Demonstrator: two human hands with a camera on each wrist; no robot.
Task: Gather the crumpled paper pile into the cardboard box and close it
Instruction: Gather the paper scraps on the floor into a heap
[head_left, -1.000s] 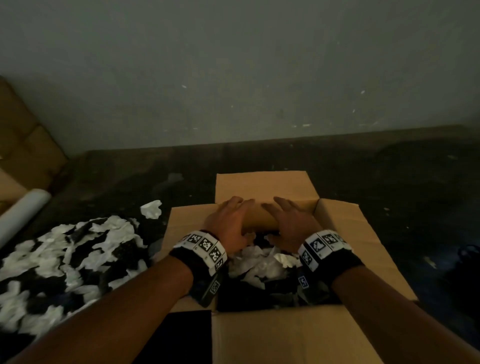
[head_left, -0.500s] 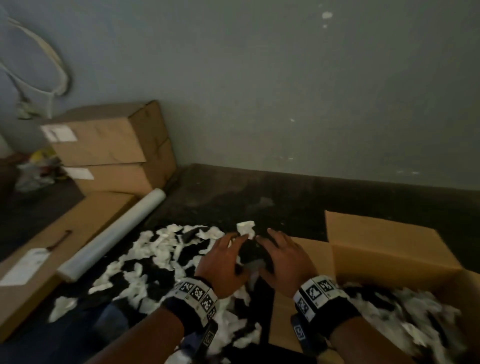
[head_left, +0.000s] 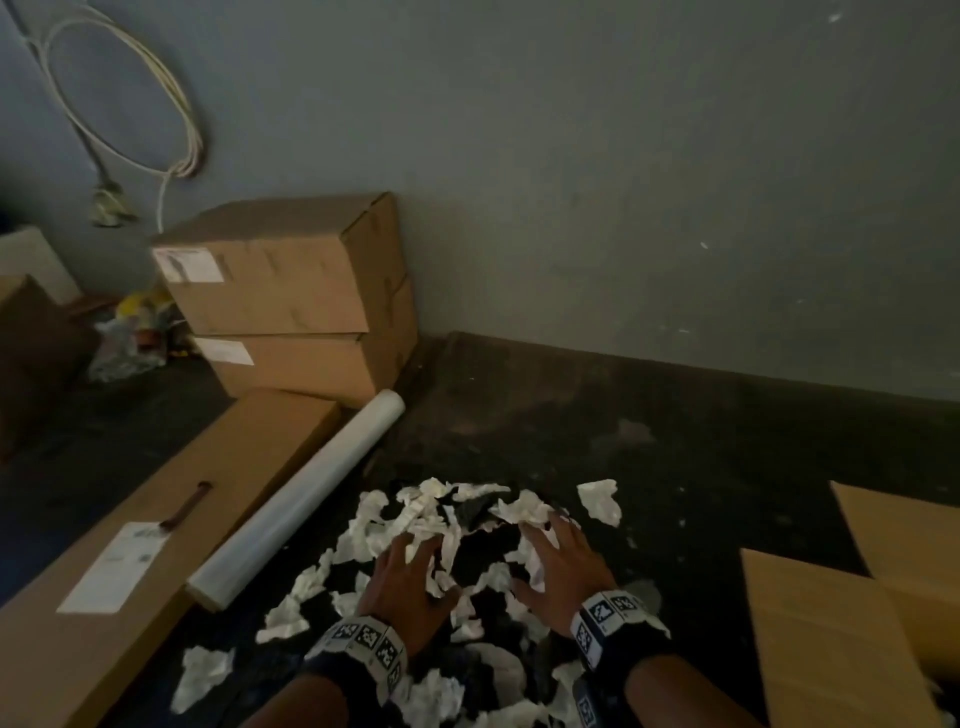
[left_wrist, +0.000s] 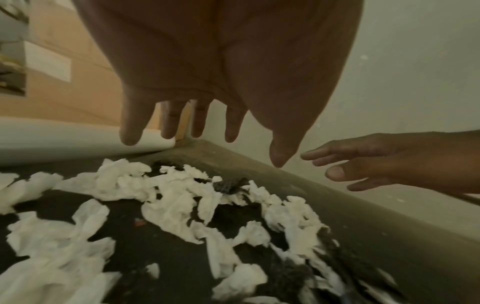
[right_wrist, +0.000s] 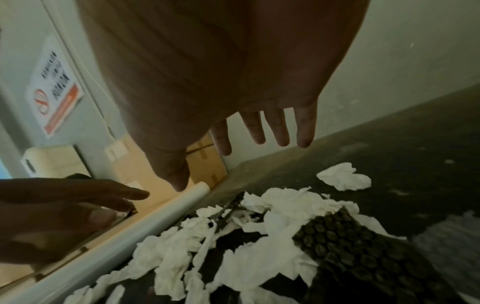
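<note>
Crumpled white paper mixed with black bubble wrap lies as a pile on the dark floor, left of the open cardboard box. One stray paper piece sits just beyond the pile, towards the wall. My left hand and right hand hover palm-down over the pile, fingers spread and holding nothing. The left wrist view shows the left hand above the paper pile, with the right hand beside it. The right wrist view shows the right hand spread over the pile.
A roll of clear film lies along the pile's left side, against a long flat carton. Two stacked cartons stand in the corner by the grey wall. A cable coil hangs on the wall.
Both hands left the box and moved left to the floor pile, then reached further over it and spread apart. The head view swung left with them.
</note>
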